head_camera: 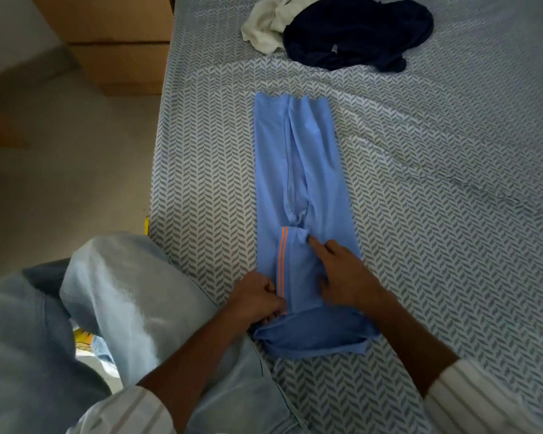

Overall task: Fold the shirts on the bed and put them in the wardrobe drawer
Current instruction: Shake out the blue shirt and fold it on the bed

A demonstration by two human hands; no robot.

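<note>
While the blue shirt [298,189] lies folded lengthwise near the bed's [452,214] left edge, I see my left hand [257,300] pinching its orange-striped sleeve and my right hand [342,272] pressing flat, fingers straight.

Three shirts (blue shirt [298,170], navy shirt [358,32], cream shirt [264,29]), two hands.

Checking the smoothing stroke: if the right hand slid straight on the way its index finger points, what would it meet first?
The right hand would likely meet first the bunched crease in the light blue folded shirt, just ahead of its index fingertip.
</note>
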